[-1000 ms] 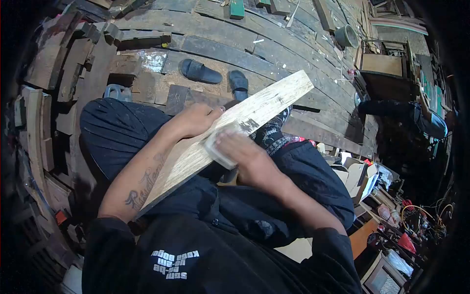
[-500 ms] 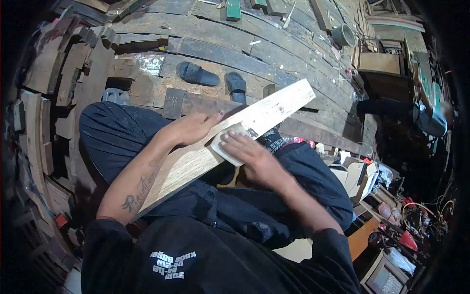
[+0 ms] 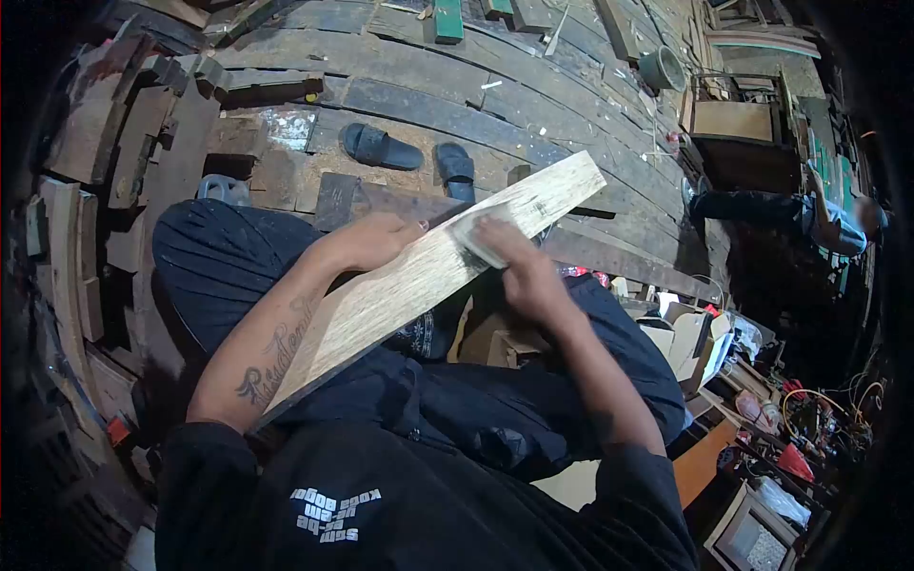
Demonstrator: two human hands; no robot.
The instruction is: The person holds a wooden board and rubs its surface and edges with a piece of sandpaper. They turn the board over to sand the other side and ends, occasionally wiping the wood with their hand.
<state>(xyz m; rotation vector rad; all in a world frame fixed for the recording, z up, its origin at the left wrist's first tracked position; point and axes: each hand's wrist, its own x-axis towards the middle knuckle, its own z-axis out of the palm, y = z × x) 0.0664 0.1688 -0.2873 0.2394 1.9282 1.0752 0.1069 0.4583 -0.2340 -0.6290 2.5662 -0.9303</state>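
Observation:
A long pale wooden board (image 3: 381, 305) lies slantwise across my lap, its far end pointing up and right. My left hand (image 3: 376, 240) grips the board's far edge, fingers curled over it. On the upper face, my right hand (image 3: 514, 252) presses a pale, flat sanding pad (image 3: 481, 233), blurred by motion. Part of the pad is hidden under the fingers.
Black sandals (image 3: 381, 147) lie on the plank floor (image 3: 409, 71) ahead. Stacked timber (image 3: 95, 133) stands at the left. At the right are an open cardboard box (image 3: 687, 347), cables and clutter. Another person (image 3: 833, 224) is at the far right, near a grey bucket (image 3: 662, 69).
My right hand has slid the pad up and right along the board. My left hand stays nearly in place. The person at the right has shifted and shows more clearly.

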